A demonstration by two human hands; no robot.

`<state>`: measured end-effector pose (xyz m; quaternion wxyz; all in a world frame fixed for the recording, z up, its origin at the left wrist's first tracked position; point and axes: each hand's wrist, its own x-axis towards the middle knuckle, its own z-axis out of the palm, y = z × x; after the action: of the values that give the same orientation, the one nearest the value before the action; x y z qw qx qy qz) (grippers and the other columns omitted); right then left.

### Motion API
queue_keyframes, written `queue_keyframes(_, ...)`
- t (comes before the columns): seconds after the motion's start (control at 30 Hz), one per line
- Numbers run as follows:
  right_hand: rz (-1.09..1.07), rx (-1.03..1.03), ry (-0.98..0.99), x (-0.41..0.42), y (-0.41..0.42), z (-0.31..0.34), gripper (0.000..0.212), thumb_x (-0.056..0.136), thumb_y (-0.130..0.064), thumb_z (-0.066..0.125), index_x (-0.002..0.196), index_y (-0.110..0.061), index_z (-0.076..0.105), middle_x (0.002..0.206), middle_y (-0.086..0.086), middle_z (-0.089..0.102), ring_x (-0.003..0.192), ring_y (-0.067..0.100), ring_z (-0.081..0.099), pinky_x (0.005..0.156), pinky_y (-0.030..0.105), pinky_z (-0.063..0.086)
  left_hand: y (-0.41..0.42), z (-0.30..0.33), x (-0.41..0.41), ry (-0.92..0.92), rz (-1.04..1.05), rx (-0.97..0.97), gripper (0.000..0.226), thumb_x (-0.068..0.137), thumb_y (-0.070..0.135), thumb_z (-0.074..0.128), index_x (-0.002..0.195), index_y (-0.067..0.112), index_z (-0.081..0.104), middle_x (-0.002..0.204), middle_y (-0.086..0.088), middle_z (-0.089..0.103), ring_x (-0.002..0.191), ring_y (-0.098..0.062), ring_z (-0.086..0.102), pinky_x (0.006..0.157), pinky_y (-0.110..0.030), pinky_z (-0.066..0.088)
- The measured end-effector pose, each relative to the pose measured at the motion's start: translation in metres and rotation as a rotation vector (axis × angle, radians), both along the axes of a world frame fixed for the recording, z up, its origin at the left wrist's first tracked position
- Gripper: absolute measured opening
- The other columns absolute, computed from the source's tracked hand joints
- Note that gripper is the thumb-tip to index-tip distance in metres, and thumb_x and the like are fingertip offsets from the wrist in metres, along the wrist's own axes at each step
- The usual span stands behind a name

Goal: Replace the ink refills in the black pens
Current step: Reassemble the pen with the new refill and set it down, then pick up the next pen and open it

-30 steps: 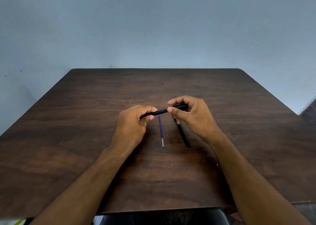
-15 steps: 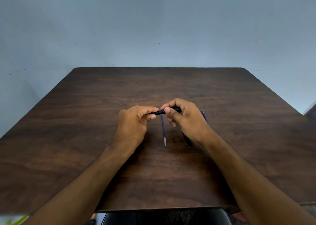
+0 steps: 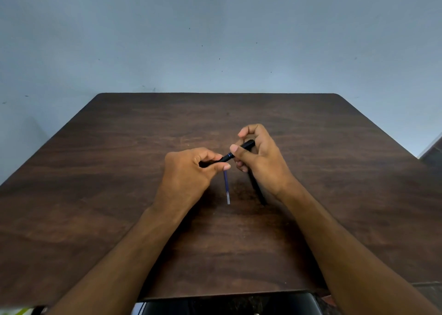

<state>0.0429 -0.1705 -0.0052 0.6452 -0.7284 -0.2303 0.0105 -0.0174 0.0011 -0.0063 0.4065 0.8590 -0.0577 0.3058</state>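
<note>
Both hands grip 1 black pen mid-desk, left hand & right hand pinching its halves; blue refill lies loose, 2nd pen untouched; task prob early.

A pen is held above the middle of the table, between the left hand at its left end and the right hand at its right end. Below it a refill lies on the table. Right of the refill, a 2nd pen lies partly under the right hand.
</note>
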Motion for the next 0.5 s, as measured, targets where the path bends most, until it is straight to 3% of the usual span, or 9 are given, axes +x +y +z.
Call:
queue_keyframes(0.1,0.013,0.098,0.042,-0.002,0.002,0.004,0.03,0.093,-0.017,0.069,0.113,-0.025,0.048,0.072,0.002,0.066,0.064,0.017,0.061,0.056,0.032,0.05,0.007,0.005,-0.002,-0.038,0.036,0.115,0.02,0.072,0.034,0.086,0.087,0.023,0.079,0.078,0.013,0.073,0.069,-0.001,0.066,0.064,-0.018,0.054)
queue_keyframes(0.17,-0.054,0.18,0.066,-0.004,0.001,0.008,0.026,0.095,-0.014,0.069,0.112,-0.017,0.051,0.071,0.004,0.067,0.062,0.017,0.06,0.051,0.03,0.048,0.013,0.01,-0.005,0.002,0.108,0.138,0.02,0.072,0.036,0.085,0.086,0.024,0.079,0.077,0.012,0.072,0.068,-0.002,0.063,0.065,-0.02,0.052)
queue_keyframes(0.23,-0.152,0.14,0.048,-0.004,-0.001,0.01,0.019,0.096,-0.018,0.069,0.109,-0.016,0.056,0.074,0.005,0.068,0.061,0.014,0.059,0.05,0.027,0.047,0.02,0.016,-0.005,0.102,0.215,0.072,0.02,0.071,0.042,0.084,0.085,0.028,0.08,0.071,0.018,0.07,0.066,0.002,0.063,0.063,-0.015,0.05)
queue_keyframes(0.33,-0.26,0.061,-0.043,-0.002,-0.011,0.009,0.006,0.097,-0.021,0.067,0.097,-0.018,0.062,0.077,0.007,0.068,0.062,0.014,0.058,0.053,0.025,0.046,0.027,0.028,-0.002,0.328,0.313,0.026,0.02,0.067,0.051,0.084,0.071,0.033,0.076,0.053,0.019,0.066,0.055,0.005,0.062,0.05,-0.018,0.047)
queue_keyframes(0.4,-0.261,0.032,-0.075,-0.002,-0.01,0.009,0.016,0.099,-0.023,0.065,0.087,-0.012,0.064,0.072,0.009,0.065,0.057,0.016,0.054,0.051,0.027,0.044,0.032,0.033,-0.004,0.434,0.339,-0.021,0.023,0.065,0.052,0.085,0.063,0.031,0.074,0.047,0.018,0.063,0.049,0.007,0.061,0.045,-0.017,0.046)
queue_keyframes(0.5,-0.244,-0.016,-0.117,-0.002,-0.006,0.008,0.028,0.099,-0.025,0.065,0.081,-0.004,0.065,0.062,0.01,0.059,0.052,0.017,0.05,0.05,0.031,0.043,0.035,0.035,-0.004,0.554,0.36,-0.122,0.027,0.067,0.044,0.087,0.059,0.023,0.073,0.044,0.011,0.064,0.04,-0.004,0.063,0.044,-0.019,0.05)
